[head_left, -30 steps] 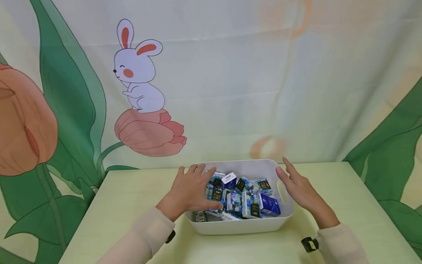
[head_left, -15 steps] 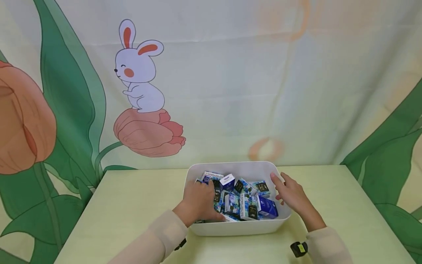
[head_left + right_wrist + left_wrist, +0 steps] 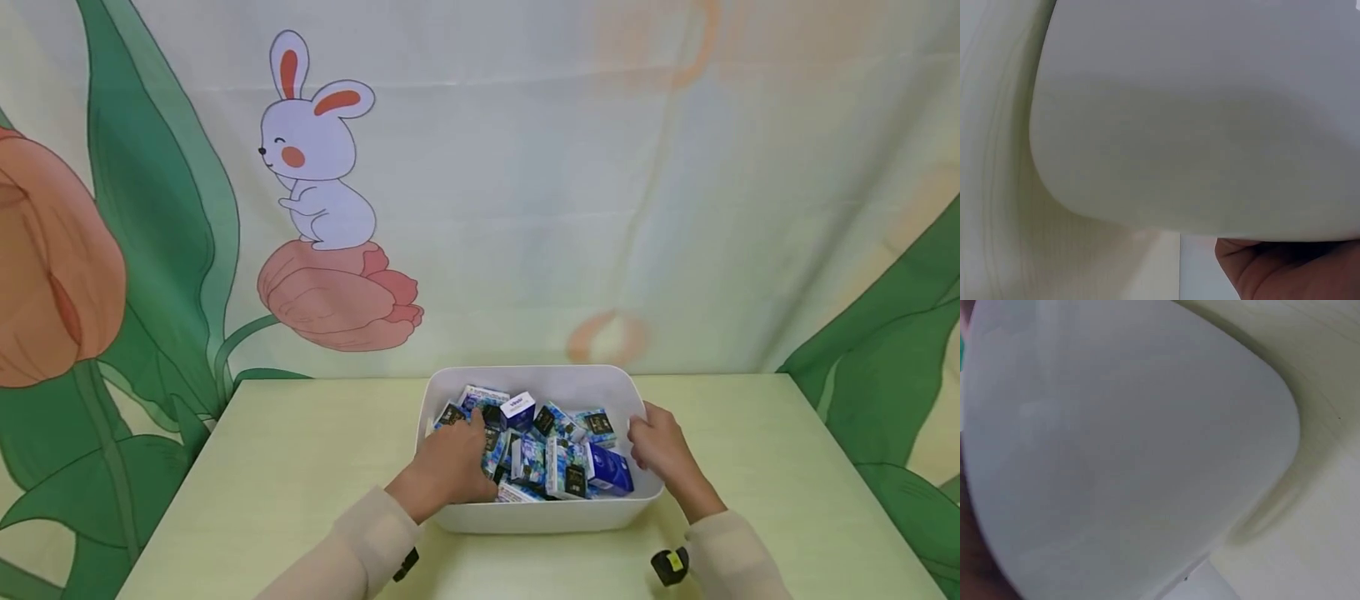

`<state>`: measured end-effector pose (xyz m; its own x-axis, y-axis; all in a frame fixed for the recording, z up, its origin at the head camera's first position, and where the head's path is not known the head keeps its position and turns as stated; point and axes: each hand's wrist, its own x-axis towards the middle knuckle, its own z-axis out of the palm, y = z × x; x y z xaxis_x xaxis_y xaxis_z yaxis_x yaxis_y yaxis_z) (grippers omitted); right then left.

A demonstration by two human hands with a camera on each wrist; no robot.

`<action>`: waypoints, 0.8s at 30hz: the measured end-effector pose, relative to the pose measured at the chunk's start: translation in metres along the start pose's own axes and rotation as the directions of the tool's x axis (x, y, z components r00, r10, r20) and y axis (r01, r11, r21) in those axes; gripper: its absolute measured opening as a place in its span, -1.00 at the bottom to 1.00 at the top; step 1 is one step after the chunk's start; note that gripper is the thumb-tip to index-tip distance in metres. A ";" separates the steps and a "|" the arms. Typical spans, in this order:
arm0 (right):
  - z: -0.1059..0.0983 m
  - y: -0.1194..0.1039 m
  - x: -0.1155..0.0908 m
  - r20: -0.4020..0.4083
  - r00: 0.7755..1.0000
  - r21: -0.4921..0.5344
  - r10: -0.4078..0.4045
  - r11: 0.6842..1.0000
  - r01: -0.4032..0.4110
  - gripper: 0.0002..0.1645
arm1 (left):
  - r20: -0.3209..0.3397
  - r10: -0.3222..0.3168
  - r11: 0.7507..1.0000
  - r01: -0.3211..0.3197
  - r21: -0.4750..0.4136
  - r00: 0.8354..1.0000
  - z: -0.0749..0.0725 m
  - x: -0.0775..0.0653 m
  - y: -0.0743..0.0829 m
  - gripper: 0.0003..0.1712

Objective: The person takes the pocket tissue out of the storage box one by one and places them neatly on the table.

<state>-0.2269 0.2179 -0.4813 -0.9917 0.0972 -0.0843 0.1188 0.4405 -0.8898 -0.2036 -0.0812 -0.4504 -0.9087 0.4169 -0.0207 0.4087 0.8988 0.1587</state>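
Observation:
A white plastic bin stands on the table, filled with small blue-patterned packs that look like pocket tissues. Darker blue packs lie among them. My left hand reaches over the bin's front left corner, its thumb and index finger spread apart over the packs; its other fingers are mostly hidden. At the right end, my right hand grips the bin's rim with curled fingers. The right wrist view shows that hand at the bin's outer wall. In the left wrist view the bin's wall fills most of the frame.
A pale yellow table extends to both sides of the bin. Behind it hangs a cloth backdrop printed with a rabbit and tulips. Dark wrist devices sit under both sleeves.
My left hand has come down from above the packs into the bin's left part. My right hand has moved from beside the bin onto its right rim and curled its fingers there.

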 end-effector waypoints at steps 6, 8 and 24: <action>0.003 -0.003 0.002 -0.005 1.000 -0.012 -0.003 1.000 0.003 -0.68 | -0.071 -0.031 0.995 0.024 -0.096 0.997 -0.019 -0.013 -0.006 0.24; 0.002 -0.003 0.003 -0.009 1.000 -0.014 0.001 1.000 -0.001 -0.66 | -0.099 -0.039 0.993 0.028 -0.113 0.994 -0.026 -0.017 -0.007 0.20; 0.002 -0.001 -0.001 -0.023 0.999 0.003 0.023 1.000 -0.023 -0.66 | -0.279 -0.327 0.935 0.265 -0.236 0.903 -0.042 -0.046 -0.128 0.02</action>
<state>-0.2259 0.2155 -0.4813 -0.9873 0.1280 -0.0939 0.1410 0.4359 -0.8889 -0.2178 -0.2215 -0.4283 -0.9778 0.0448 0.2045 0.1207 0.9186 0.3762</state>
